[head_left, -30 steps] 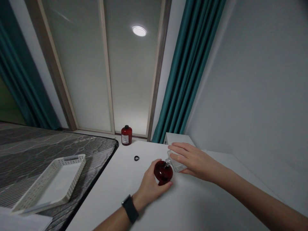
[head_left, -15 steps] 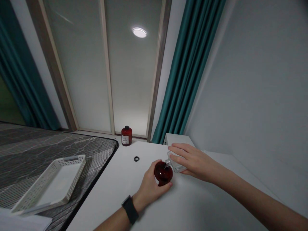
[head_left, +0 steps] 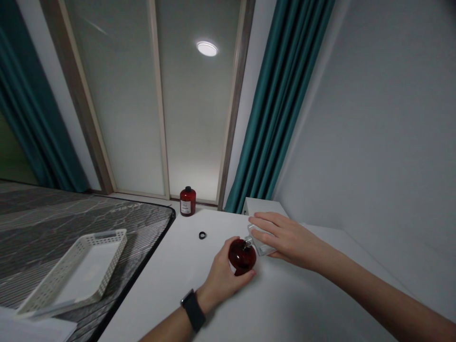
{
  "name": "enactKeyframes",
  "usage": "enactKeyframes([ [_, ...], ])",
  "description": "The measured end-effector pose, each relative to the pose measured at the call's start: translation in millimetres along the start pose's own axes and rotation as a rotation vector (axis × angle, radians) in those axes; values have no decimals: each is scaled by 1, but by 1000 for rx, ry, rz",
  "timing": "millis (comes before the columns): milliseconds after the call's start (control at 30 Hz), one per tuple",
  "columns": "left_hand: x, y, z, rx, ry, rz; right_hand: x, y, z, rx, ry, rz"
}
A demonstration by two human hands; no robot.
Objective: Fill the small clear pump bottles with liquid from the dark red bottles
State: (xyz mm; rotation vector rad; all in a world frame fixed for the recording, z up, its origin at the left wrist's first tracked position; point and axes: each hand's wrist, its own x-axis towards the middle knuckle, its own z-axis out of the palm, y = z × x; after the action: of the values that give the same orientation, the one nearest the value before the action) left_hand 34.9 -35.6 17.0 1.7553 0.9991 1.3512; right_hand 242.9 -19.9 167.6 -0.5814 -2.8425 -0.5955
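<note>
My left hand (head_left: 226,270), with a dark watch on its wrist, is wrapped round a dark red glass bottle (head_left: 242,256) over the white table. Fingers of my right hand (head_left: 281,237) grip a clear glass bottle (head_left: 261,246), tipped on its side. The clear bottle's neck points left and meets the red bottle's open mouth. Whether liquid flows between them I cannot tell. On the table to the left lies a small black ring (head_left: 202,235), perhaps a cap. Farther back stands another red bottle (head_left: 187,202) with a black cap and a white label.
The white table (head_left: 160,285) runs up to the wall at the right. On the grey mat-like surface (head_left: 142,213) at left sits a white perforated basket (head_left: 103,280), with white paper (head_left: 39,327) near it. A white box (head_left: 263,205) is behind my right hand.
</note>
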Motion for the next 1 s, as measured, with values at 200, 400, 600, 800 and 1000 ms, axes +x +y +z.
enactKeyframes([
  [200,-1,3,0,-2,-9,4,2,0,-2,-27,-22,-20],
  [400,-1,5,0,-27,-3,-4,5,0,-7,-8,-31,-24],
  [600,-1,5,-1,-33,5,0,8,0,-12,-20,-46,-33],
  [800,-1,8,-1,-60,7,3,12,0,-14,-8,-38,-39],
  [1000,-2,8,0,-67,12,-1,16,0,-19,-13,-68,-41],
])
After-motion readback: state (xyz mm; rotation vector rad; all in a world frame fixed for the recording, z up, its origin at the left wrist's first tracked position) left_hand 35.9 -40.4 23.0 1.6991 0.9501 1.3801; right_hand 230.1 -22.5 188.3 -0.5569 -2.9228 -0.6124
